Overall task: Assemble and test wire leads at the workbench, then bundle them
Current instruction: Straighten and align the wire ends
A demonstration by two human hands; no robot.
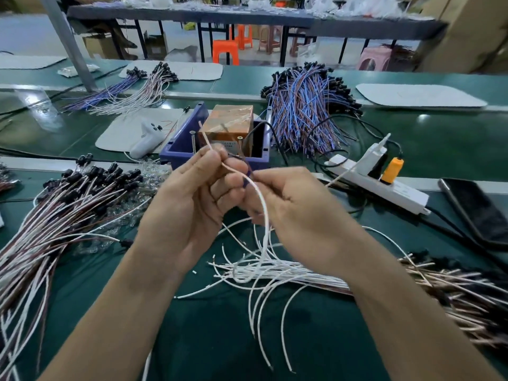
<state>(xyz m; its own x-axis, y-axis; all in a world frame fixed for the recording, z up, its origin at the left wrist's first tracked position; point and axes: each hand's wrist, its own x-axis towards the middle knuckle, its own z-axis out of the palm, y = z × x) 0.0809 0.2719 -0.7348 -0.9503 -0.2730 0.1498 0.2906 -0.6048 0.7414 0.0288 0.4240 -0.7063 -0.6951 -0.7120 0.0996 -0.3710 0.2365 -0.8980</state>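
My left hand [192, 193] and my right hand [291, 207] meet above the green bench, in front of a blue tray. Both pinch one white wire lead [264, 215]. Its upper end sticks out above my left fingers and its long tail loops down to the bench. A small dark part sits between my fingertips, too hidden to make out. Below my hands lies a loose fan of white wires [264, 273]. A heap of white and brown leads with black caps [55, 215] spreads at the left.
The blue tray [178, 149] holds an orange taped box [229, 119] with two upright screws. A blue and brown lead pile [305, 105] lies behind right. A white power strip [384, 185] with an orange plug, a black phone [478, 210] and brown leads [456, 290] lie to the right.
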